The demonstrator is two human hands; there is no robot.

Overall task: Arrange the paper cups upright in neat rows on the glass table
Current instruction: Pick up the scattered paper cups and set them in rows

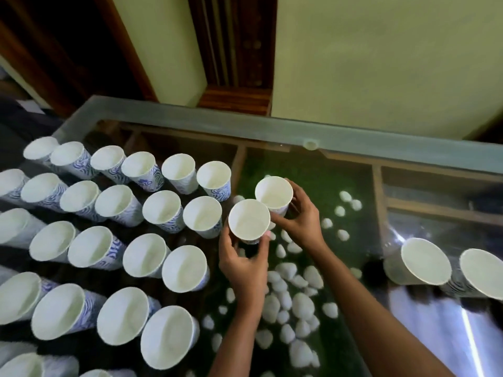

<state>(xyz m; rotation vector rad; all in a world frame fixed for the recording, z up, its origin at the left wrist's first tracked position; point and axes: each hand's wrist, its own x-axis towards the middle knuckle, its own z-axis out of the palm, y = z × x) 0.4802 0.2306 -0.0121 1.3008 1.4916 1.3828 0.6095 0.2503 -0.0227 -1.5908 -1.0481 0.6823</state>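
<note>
The left hand (242, 263) grip is clamped on one paper cup (249, 219), and the right hand (302, 221) grip on a second cup (273, 194). Both are held upright, long axes vertical and mouths up, at the right end of the rows (160, 210) on the tabletop (190, 118).

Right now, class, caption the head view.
Left hand holds one paper cup, right hand another cup, beside rows on the glass table.

Cup rows (160, 210) crowding the left, open glass table (362, 186) mid-right, two cups (424, 261) at far right
</note>
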